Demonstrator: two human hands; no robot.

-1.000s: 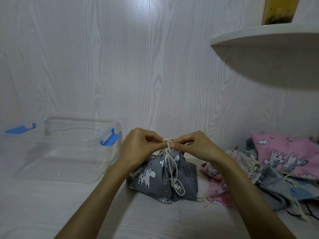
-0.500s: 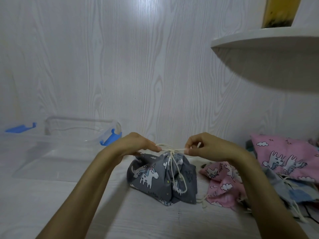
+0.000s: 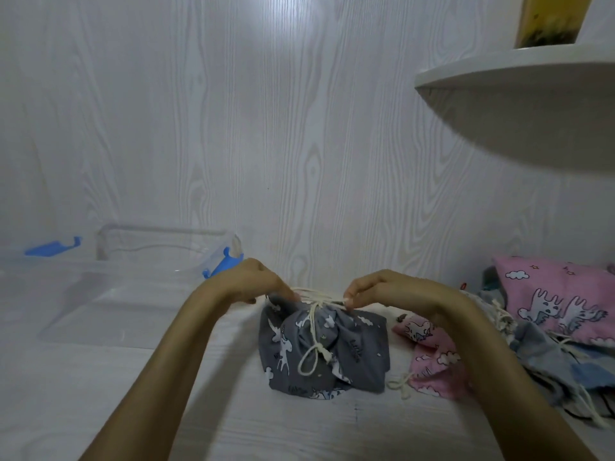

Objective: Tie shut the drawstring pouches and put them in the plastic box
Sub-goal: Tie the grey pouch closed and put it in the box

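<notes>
The grey pouch [image 3: 319,347] sits on the tabletop [image 3: 100,394] near its middle, directly below and between the person's two hands. The left hand [image 3: 253,281] pinches one end of the cream drawstring [image 3: 316,296] at the pouch's gathered top, and the right hand [image 3: 382,289] pinches the other end; both sets of fingers are curled round the cord, which runs taut between them. The hands are apart, one to each side of the pouch's neck.

The pouch is dark grey cloth printed with white unicorns and small clouds. Its mouth is bunched together, and the fabric spreads out in folds below. A loose loop of the same cord hangs down its front.

To the left, near the back edge of the tabletop, stands one clear plastic box [image 3: 109,314] with two blue clips [image 3: 221,264]; it is well apart from the pouch.

Just right of the grey pouch lies one small pink pouch [image 3: 432,367] with unicorn and cloud print, its cord trailing toward the front. Beyond it, at the right edge, a heap of further pouches [image 3: 545,354] is piled up: one larger pink one [image 3: 559,297] on top and several grey-blue ones beneath, too tangled to count exactly.

One white shelf [image 3: 519,71] juts from the wall at upper right.
</notes>
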